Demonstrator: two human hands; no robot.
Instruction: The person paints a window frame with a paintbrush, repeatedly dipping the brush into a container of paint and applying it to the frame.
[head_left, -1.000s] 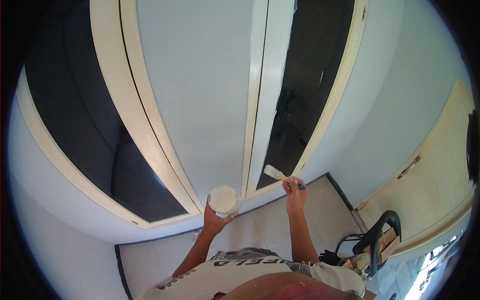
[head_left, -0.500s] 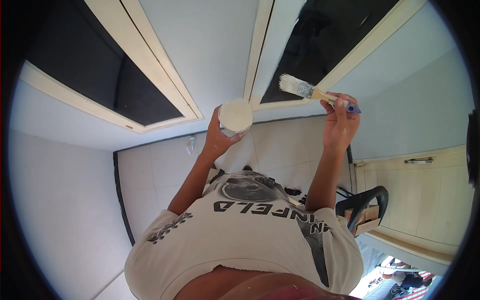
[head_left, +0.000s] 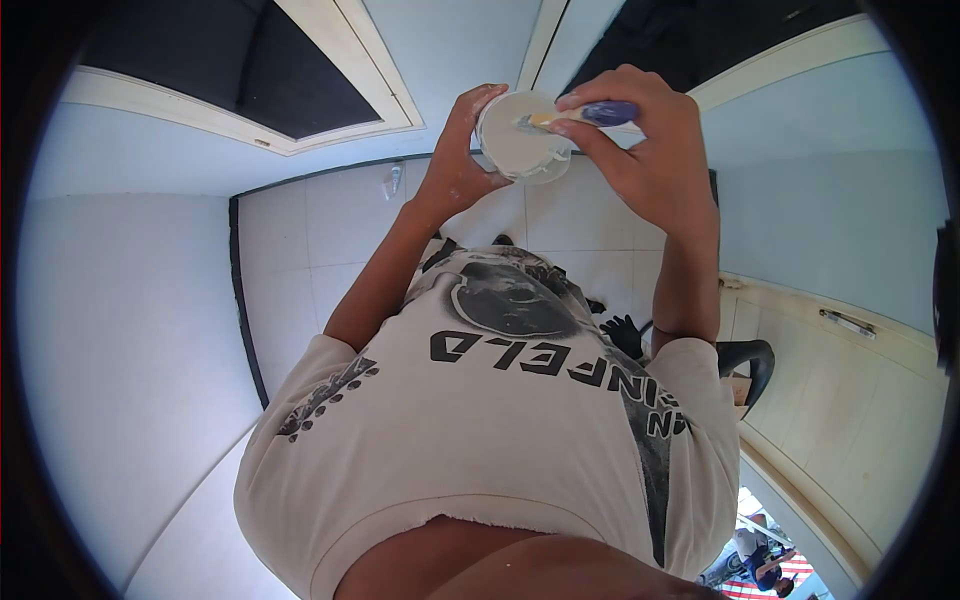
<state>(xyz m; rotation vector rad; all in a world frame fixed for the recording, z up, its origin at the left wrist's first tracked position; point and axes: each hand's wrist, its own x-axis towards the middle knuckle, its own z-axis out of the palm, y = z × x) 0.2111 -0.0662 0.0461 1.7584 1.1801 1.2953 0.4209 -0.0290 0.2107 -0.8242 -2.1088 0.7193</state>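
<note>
The left grip (head_left: pixel 455 165) clasped a cup (head_left: pixel 510 153), the right grip (head_left: pixel 650 150) a dipped brush (head_left: pixel 605 113). A pane (head_left: pixel 250 70) stood beyond the left; behind the right, a sleeve (head_left: pixel 700 385) partly hid a chair (head_left: pixel 762 362).

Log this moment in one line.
left hand: holding cup | right hand: holding paintbrush | paintbrush: apparently dipped in off-white paint

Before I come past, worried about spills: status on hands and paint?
Left hand gripping round translucent tub of off-white paint. Right hand holding purple-tipped wooden-handled paintbrush, head dipped in paint. Nothing visibly blocking either hand.
</note>
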